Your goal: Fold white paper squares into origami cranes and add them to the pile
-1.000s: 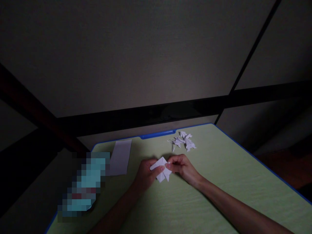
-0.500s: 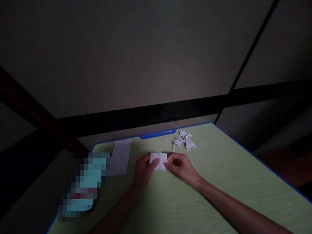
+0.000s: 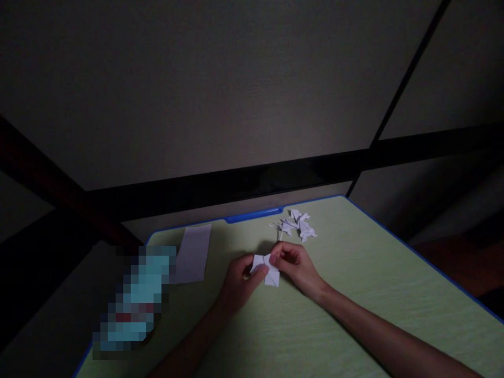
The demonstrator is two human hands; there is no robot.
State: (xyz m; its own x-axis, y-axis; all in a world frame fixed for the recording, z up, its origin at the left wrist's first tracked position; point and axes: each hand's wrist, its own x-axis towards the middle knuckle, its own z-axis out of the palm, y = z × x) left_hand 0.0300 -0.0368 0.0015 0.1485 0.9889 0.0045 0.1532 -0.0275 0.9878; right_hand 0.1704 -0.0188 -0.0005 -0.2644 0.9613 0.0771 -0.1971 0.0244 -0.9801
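A small white folded paper piece [image 3: 268,269] is held between both hands just above the pale green table [image 3: 354,294]. My left hand [image 3: 238,281] pinches its left side with thumb and fingers. My right hand [image 3: 297,265] grips its upper right part, fingers curled over the top. Part of the paper is hidden behind the fingers.
Several finished white folded paper figures [image 3: 295,227] lie in a pile at the far edge, just beyond my right hand. A flat white paper sheet [image 3: 192,253] lies to the left. A blurred blue-green object [image 3: 136,299] sits at the table's left edge. The table has a blue rim [image 3: 254,214].
The paper piece has been turned and refolded between the hands; it now points down and right. My right hand has shifted up over its top. The hands stayed in the same spot.
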